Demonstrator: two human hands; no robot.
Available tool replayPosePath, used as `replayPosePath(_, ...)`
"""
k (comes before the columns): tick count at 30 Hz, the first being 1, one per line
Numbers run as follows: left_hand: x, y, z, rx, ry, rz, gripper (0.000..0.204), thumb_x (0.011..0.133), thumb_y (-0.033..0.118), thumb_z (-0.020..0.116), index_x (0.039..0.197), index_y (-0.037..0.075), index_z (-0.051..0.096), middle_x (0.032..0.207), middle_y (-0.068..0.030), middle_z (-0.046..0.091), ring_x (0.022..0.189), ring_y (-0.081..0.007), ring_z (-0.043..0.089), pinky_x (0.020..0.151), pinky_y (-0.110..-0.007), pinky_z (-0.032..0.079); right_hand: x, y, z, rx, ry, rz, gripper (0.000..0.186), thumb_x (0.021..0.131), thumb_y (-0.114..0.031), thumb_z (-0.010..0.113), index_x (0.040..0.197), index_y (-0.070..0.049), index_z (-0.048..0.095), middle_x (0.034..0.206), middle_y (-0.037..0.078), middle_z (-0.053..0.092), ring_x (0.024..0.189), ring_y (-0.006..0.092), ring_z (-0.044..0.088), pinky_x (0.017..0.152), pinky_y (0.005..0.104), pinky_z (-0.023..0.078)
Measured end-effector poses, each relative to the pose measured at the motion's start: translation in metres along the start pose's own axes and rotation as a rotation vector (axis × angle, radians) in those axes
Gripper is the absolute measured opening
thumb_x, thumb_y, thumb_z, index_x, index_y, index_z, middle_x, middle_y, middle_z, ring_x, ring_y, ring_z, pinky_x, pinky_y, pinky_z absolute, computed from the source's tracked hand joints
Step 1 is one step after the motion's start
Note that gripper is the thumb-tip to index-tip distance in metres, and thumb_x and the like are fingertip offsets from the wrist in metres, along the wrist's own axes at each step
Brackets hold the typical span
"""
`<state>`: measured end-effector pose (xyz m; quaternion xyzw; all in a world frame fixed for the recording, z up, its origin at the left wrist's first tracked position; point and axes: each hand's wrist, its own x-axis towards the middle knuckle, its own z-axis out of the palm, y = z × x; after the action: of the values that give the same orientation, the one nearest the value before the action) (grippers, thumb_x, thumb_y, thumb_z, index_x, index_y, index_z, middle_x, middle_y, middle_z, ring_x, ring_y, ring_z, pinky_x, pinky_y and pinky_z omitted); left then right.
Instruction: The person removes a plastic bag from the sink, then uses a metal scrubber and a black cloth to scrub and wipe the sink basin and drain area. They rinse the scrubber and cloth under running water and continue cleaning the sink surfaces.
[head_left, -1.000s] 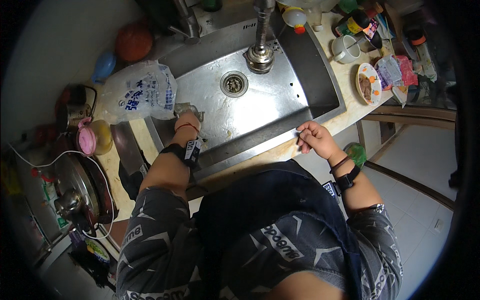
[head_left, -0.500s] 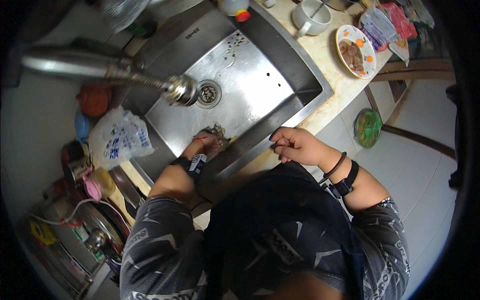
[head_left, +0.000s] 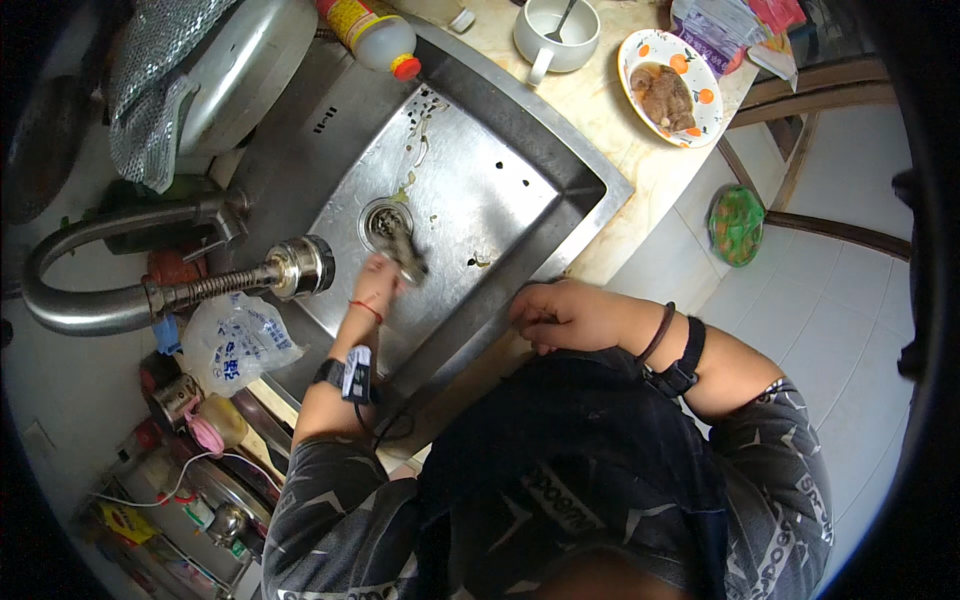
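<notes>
My left hand (head_left: 376, 282) is closed on a greyish wet wad (head_left: 405, 258), too indistinct to identify, just below the drain (head_left: 376, 218) of the steel sink (head_left: 585, 225). Dark scraps and peel (head_left: 408, 185) are scattered on the basin floor. At the sink's front edge, my right hand (head_left: 555, 315) has loosely bent fingers with nothing visible in them. The curved metal faucet (head_left: 80, 318) reaches over the left side of the basin, its round head left of my left hand. A crumpled plastic bag (head_left: 240, 340) lies at the sink's left.
Right of the sink are a white cup (head_left: 555, 45) with a spoon, a patterned bowl (head_left: 700, 115) of meat and packets (head_left: 715, 30). Bottles (head_left: 380, 40) stand behind. A large lid (head_left: 255, 70) is at upper left. Cluttered cookware (head_left: 220, 490) and a white cord fill the lower left.
The view has turned, shifting sink and faucet leftward. My left hand has moved from the basin's near left toward the drain with the wad. My right hand stays by the front edge.
</notes>
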<state>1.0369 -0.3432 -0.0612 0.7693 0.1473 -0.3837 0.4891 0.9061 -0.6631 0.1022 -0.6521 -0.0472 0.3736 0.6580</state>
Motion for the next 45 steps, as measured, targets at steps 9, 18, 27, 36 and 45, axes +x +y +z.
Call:
replayPosePath(9, 0.075, 0.002, 0.100, -0.335, -0.052, -0.104, 0.012, 0.085, 0.011, 0.056, 0.093, 0.003, 0.056, 0.083, -0.0139, 0.063, 0.072, -0.0244, 0.063, 0.062, -0.034, 0.052, 0.002, -0.004, -0.006, 0.040, -0.053, 0.061, 0.025, 0.092, -0.015, 0.056, 0.113, -0.001, 0.053, 0.078, 0.009, 0.065, 0.069, 0.0157, 0.065, 0.063, 0.0293, 0.052)
replayPosePath(18, 0.060, 0.055, 0.084, -0.045, 0.287, 0.470, 0.023, 0.085, 0.011, 0.057, 0.105, 0.001, 0.059, 0.091, -0.0103, 0.067, 0.080, -0.0173, 0.062, 0.073, -0.030, 0.050, -0.032, -0.005, -0.028, -0.103, 0.107, -0.244, 0.025, 0.089, -0.010, 0.060, 0.112, -0.002, 0.057, 0.092, 0.010, 0.064, 0.075, 0.0169, 0.064, 0.068, 0.0307, 0.051)
replayPosePath(27, 0.054, 0.079, 0.190, 0.967, -0.051, 1.281, 0.030, 0.081, 0.015, 0.062, 0.111, 0.021, 0.065, 0.123, -0.0107, 0.057, 0.120, -0.0348, 0.048, 0.100, -0.051, 0.036, -0.059, 0.024, -0.069, -0.787, 0.788, -0.394, 0.026, 0.071, -0.012, 0.073, 0.094, -0.006, 0.064, 0.092, 0.010, 0.063, 0.085, 0.0310, 0.060, 0.077, 0.0390, 0.048)
replayPosePath(36, 0.135, 0.122, 0.127, 0.576, 0.682, 0.871, 0.026, 0.076, 0.001, 0.057, 0.099, 0.008, 0.067, 0.106, -0.0117, 0.063, 0.099, -0.0338, 0.056, 0.090, -0.041, 0.044, -0.034, 0.048, -0.067, -1.075, 0.858, -0.444, 0.024, 0.065, -0.019, 0.071, 0.088, -0.013, 0.068, 0.091, 0.003, 0.058, 0.085, 0.0249, 0.055, 0.076, 0.0366, 0.042)
replayPosePath(45, 0.189, 0.174, 0.131, 0.729, 0.767, 0.694, 0.036, 0.076, 0.009, 0.063, 0.112, 0.013, 0.065, 0.115, -0.0134, 0.061, 0.108, -0.0325, 0.054, 0.094, -0.044, 0.042, -0.034, 0.047, -0.071, -1.150, 0.791, -0.438, 0.021, 0.066, -0.023, 0.069, 0.085, -0.014, 0.068, 0.088, 0.003, 0.058, 0.083, 0.0242, 0.054, 0.075, 0.0368, 0.041)
